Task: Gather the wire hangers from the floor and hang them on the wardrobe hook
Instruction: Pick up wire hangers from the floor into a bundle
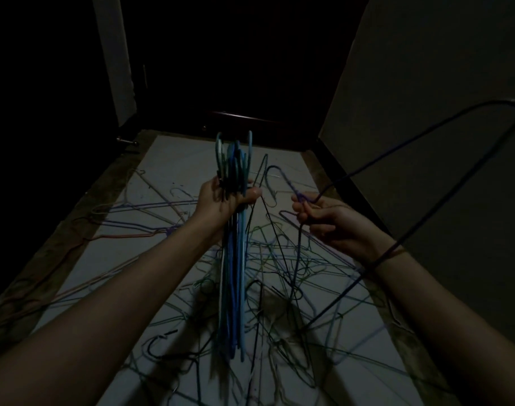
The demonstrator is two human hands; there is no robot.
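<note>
Head view: left hand (221,200) gripping bundle of blue wire hangers (233,259), right hand (323,221) pinching dark purple wire hanger (426,148); risks snagging floor tangle (279,288) through dangling wires

A bundle of blue wire hangers (234,230) hangs upright in the middle, necks bunched together, hooks pointing up and far, bodies dangling down toward the floor. To its right a single dark purple hanger (426,177) is lifted off the floor, its neck low at centre, its body angling up to the right. Many more hangers (279,288) lie tangled across the pale floor.
</note>
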